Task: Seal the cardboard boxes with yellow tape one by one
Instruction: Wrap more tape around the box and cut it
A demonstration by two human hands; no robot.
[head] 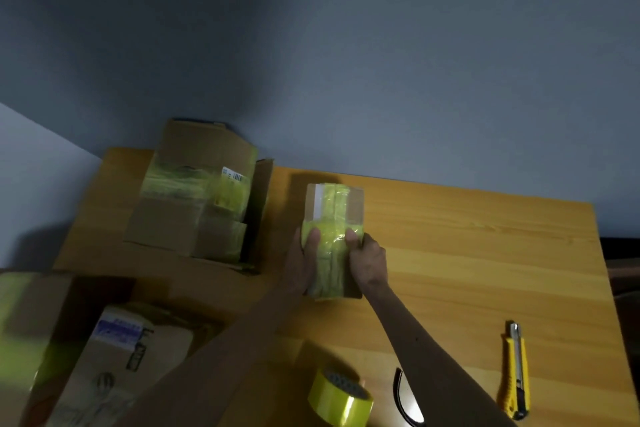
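A small cardboard box point(334, 218) wrapped lengthwise in yellow tape lies on the wooden table point(467, 253), near its middle. My left hand point(304, 260) grips the box's left side, thumb on top of the tape. My right hand point(367, 260) grips its right side, thumb also on the tape. A roll of yellow tape point(341, 399) stands at the near edge, below my arms. A yellow utility knife point(515, 371) lies on the table at the right.
Taped cardboard boxes point(201, 198) are stacked at the back left by the wall. More boxes point(114, 367) crowd the near left corner. A small dark curved strip point(403, 399) lies beside the tape roll. Bare tabletop stretches to the right.
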